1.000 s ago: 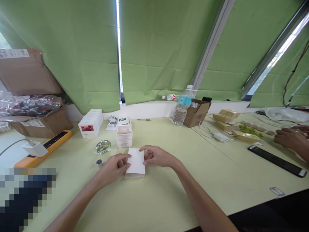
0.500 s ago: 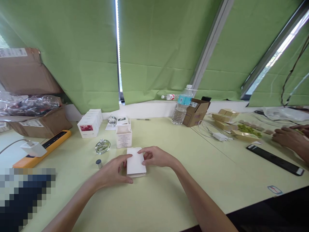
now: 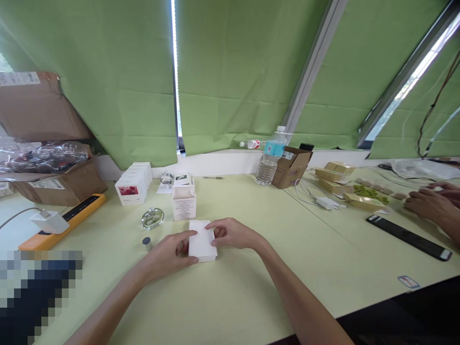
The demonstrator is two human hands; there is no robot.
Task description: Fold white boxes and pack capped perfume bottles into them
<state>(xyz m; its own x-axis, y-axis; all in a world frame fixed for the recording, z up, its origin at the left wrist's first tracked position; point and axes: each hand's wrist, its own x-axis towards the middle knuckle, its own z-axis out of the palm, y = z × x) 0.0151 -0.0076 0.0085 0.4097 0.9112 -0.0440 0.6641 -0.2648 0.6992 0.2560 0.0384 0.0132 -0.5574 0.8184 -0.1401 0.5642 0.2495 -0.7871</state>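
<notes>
- While the white box (image 3: pixel 202 241) lies flat on the pale yellow table (image 3: pixel 251 297), both hands press its long sides, and it sits just ahead of the person.
- The left hand (image 3: pixel 167 256) has curled fingers closed against the box's left edge.
- The right hand (image 3: pixel 232 234) has its fingers closed against the right edge, so the box is held between the two hands.
- At 11 o'clock, near: one open white carton (image 3: pixel 184 203) stands upright, with printed text on its side.
- At 9 to 10 o'clock: one round glass perfume bottle (image 3: pixel 153 218) and one small metal cap (image 3: pixel 146 244), apart from each other.
- Further out at 11 o'clock: a block of white boxes (image 3: pixel 132 184), too tightly packed to count, and one small glass bottle (image 3: pixel 167 178).
- At 1 o'clock: one plastic water bottle (image 3: pixel 269 160) beside one small cardboard box (image 3: pixel 291 167).
- At 3 o'clock, far: a co-worker's two hands (image 3: pixel 429 206).
</notes>
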